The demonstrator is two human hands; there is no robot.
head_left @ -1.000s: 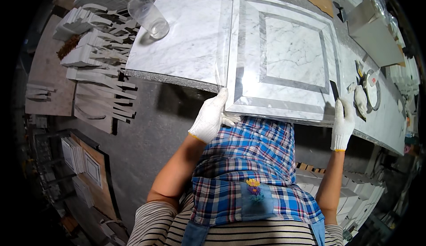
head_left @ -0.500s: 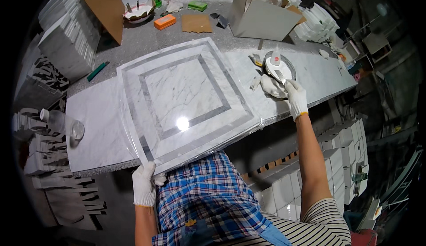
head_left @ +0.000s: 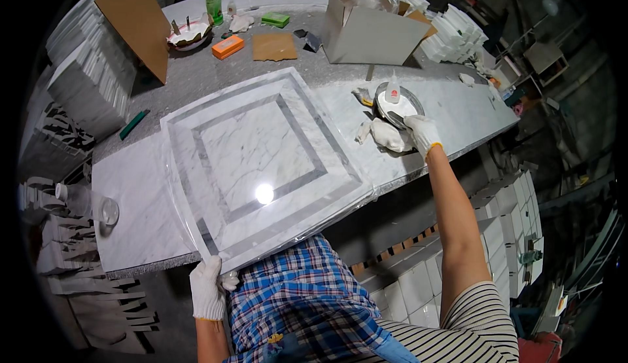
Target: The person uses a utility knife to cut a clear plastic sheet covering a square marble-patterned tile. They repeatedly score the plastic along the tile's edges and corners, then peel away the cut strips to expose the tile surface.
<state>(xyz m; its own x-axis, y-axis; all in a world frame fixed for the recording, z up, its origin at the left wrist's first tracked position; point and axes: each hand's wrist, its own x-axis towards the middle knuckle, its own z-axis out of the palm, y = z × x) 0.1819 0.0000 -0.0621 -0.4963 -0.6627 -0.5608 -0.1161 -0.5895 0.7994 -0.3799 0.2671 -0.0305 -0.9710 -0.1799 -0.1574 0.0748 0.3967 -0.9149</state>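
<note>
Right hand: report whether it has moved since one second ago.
Yes: against the marble-look panel, the right hand has moved right and forward, from the panel's near right corner to the round dish.

The right hand [head_left: 424, 132], a second ago at the panel's [head_left: 252, 147] right edge, is now beside the bowl [head_left: 419, 100], its blade [head_left: 395, 119] reaching in over white paste [head_left: 407, 106]; the view faces further right.

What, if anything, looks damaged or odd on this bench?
The flat piece of brown cardboard beyond the patterned panel: its near edge looks ragged, as if torn, while its other edges look straighter.
</note>
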